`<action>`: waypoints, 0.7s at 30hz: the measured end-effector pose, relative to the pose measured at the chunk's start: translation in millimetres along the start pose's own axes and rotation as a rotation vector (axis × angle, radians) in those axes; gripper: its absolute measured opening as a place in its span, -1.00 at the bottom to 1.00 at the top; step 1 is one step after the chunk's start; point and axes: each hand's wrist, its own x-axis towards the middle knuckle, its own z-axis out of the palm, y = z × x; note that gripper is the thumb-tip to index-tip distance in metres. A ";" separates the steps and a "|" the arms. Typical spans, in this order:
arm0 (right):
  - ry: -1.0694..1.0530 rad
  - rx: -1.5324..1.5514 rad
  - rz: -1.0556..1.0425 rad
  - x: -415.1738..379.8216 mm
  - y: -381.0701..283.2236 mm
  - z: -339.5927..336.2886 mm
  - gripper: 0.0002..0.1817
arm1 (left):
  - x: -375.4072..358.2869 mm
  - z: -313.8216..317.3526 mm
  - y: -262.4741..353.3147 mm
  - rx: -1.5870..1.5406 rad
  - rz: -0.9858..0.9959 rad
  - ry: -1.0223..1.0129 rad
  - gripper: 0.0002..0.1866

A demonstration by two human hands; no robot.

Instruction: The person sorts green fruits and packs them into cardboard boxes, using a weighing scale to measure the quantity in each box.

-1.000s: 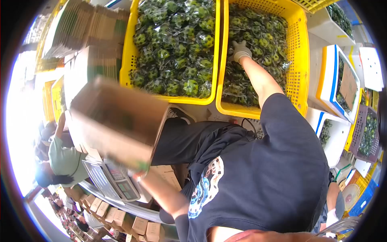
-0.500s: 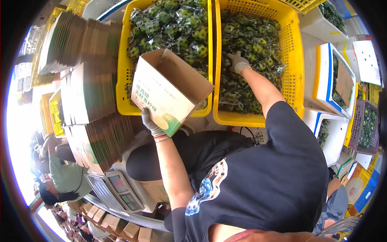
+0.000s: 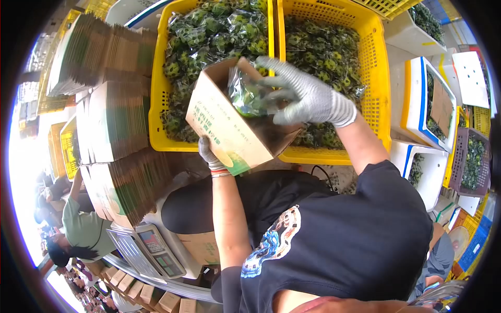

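My left hand (image 3: 210, 155), in a grey glove, grips the lower edge of an open cardboard box (image 3: 224, 128) with green print. The box is tilted, its opening facing up and to the right. A clear plastic bag of green fruit (image 3: 245, 96) is at the mouth of the box. My right hand (image 3: 308, 94), gloved too and slightly blurred, is right beside the bag with its fingers spread. Behind the box, a left yellow crate (image 3: 157, 112) is full of similar bags. The right yellow crate (image 3: 380, 88) also holds many of them.
Stacks of flattened cartons (image 3: 112, 120) stand at the left. Below them is a weighing scale (image 3: 151, 250). White foam boxes (image 3: 412, 99) with greenery are on the right. A person in a light green top (image 3: 86, 229) is at far left, near rows of small cartons (image 3: 130, 287).
My right hand has come up out of the right crate and over to the box, bringing a bag of green fruit. The box has shifted slightly right, still in my left hand.
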 end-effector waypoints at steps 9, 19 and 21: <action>0.227 -1.217 0.828 104.7 148.1 -158.2 0.12 | -4.4 -4.5 -2.7 -0.199 0.111 -0.144 -0.40; -0.343 -1.148 1.033 167.1 215.8 -201.7 -0.01 | 2.1 -17.9 -0.3 -0.315 0.051 -0.049 -0.35; -0.529 -1.036 1.172 161.7 223.1 -212.9 -0.02 | 4.0 -17.0 -3.1 -0.327 0.035 -0.057 -0.34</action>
